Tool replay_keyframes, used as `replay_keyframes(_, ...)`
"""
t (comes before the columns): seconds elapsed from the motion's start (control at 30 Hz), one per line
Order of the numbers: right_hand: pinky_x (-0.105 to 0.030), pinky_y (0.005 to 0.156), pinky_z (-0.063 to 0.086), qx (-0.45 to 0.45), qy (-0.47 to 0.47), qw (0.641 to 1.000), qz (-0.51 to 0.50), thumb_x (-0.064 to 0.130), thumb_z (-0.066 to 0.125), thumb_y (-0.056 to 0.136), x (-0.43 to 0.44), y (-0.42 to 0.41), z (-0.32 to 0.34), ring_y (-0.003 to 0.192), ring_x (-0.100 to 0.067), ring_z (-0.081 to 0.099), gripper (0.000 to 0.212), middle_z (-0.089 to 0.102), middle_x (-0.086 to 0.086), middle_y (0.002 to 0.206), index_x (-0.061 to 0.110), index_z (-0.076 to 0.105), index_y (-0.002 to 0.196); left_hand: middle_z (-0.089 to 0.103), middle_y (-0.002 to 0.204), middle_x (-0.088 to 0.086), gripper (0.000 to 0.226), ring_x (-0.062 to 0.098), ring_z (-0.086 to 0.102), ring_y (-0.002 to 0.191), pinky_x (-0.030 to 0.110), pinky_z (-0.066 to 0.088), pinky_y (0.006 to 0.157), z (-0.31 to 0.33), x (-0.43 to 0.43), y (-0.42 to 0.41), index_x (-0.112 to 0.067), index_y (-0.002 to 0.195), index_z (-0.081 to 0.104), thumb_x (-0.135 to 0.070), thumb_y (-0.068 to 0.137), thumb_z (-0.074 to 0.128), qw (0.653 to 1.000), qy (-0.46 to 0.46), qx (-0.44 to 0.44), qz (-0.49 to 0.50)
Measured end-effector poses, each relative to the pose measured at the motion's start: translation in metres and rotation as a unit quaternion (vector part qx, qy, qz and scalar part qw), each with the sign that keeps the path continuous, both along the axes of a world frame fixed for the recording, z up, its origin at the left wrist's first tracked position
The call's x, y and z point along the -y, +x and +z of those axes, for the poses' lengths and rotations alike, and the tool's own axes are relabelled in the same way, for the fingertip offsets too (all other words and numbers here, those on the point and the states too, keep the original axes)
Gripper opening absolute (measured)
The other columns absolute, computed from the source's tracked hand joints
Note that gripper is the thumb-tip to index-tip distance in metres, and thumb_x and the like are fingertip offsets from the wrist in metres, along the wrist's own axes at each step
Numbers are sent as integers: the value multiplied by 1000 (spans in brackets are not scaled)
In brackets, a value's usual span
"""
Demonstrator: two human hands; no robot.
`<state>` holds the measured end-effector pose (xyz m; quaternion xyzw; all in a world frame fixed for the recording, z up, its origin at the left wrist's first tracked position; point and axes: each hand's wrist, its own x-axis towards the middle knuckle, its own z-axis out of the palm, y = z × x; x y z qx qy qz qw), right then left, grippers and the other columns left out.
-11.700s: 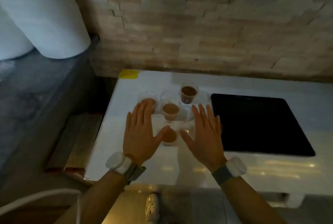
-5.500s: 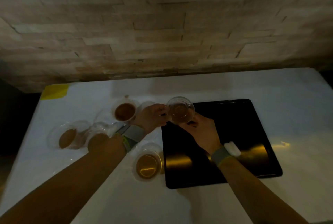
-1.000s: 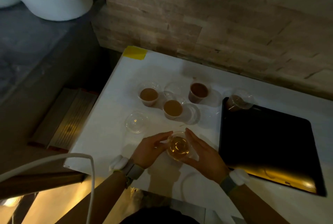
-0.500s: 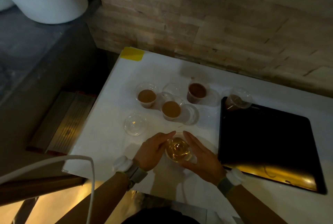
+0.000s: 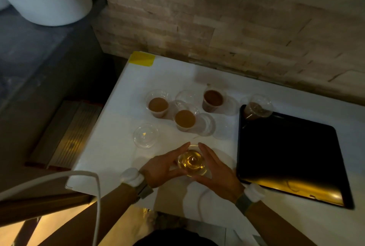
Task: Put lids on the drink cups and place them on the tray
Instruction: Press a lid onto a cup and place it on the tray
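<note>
A clear cup of amber drink stands near the white table's front edge with a clear lid on top. My left hand and my right hand cup it from both sides, fingers pressed to the lid's rim. Three uncovered cups of brown drink stand further back: the left cup, the middle cup and the far cup. A lidded cup sits in the far left corner of the black tray. A loose clear lid lies left of my hands.
More clear lids lie among the open cups. The white table ends just left of the loose lid, with yellow tape at its far corner. A brick wall runs behind. A white cable hangs at the lower left.
My hands have stayed around the amber cup, fingers closing slightly over the lid. The view has shifted a little. Before that, one lidded cup went onto the tray's corner.
</note>
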<state>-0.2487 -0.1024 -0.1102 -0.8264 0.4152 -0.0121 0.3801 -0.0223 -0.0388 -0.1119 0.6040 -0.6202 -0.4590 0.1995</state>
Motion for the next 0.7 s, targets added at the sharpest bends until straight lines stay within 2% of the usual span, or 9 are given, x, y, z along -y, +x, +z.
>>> replay_keyframes(0.1, -27, 114, 28, 0, -13, 1000, 4, 84, 43, 79, -2, 0, -1, 142, 4, 15, 91, 7, 20, 162, 60, -18, 141, 47, 145, -9, 82, 15, 56, 119, 34, 42, 96, -4, 1, 1, -63, 138, -4, -78, 75, 46, 1000, 18, 21, -14)
replay_keyframes(0.17, -26, 114, 28, -5, -30, 999, 17, 82, 42, 82, -3, 1, -2, 141, 5, 13, 90, 4, 20, 162, 57, -20, 142, 48, 144, -6, 81, 19, 57, 118, 36, 43, 96, -4, 0, -1, -63, 138, -6, -80, 75, 43, 999, 17, 25, -15)
replay_keyframes(0.3, -30, 114, 30, -12, -41, 999, 11, 82, 41, 84, -3, 0, -7, 142, 5, 11, 91, 1, 20, 163, 53, -19, 145, 47, 144, -9, 85, 12, 59, 115, 27, 43, 92, -4, -2, -7, -62, 139, -3, -77, 75, 49, 1000, 16, -22, 7)
replay_keyframes(0.43, -44, 117, 33, -16, -52, 999, 4, 80, 40, 86, -5, 1, -11, 150, -6, 11, 92, -2, 18, 164, 46, -17, 150, 50, 142, -8, 84, 7, 60, 108, 26, 42, 90, -3, 0, -8, -64, 137, -4, -79, 73, 49, 999, 28, -28, 15)
replay_keyframes(0.53, -49, 118, 29, -22, -52, 998, 5, 81, 36, 86, -8, 2, -10, 150, -7, 8, 90, -8, 25, 159, 47, -19, 149, 45, 145, -11, 82, 6, 61, 106, 29, 45, 93, 3, -2, -8, -64, 137, -2, -76, 75, 50, 999, 23, -44, 18)
replay_keyframes(0.6, -49, 120, 25, -29, -54, 998, -3, 81, 35, 86, -10, 2, -9, 150, -6, 5, 89, -12, 26, 157, 47, -20, 148, 43, 145, -14, 78, 0, 60, 104, 23, 46, 93, 4, -5, -11, -62, 139, 2, -66, 80, 54, 997, 17, -72, 34)
replay_keyframes(0.67, -43, 121, 19, -24, -60, 997, -34, 80, 33, 87, -18, 5, -9, 148, -4, 0, 90, -12, 22, 158, 43, -21, 149, 41, 141, -20, 68, -9, 60, 97, 16, 45, 90, 5, -10, -19, -62, 137, 9, -54, 85, 54, 989, 8, -117, 88)
replay_keyframes(0.7, -39, 121, 16, -17, -63, 996, -61, 81, 31, 86, -24, 9, -10, 147, -5, 0, 91, -9, 18, 160, 40, -19, 150, 42, 138, -23, 62, -9, 61, 95, 18, 48, 89, 4, -13, -24, -62, 135, 14, -51, 87, 52, 983, -1, -137, 124)
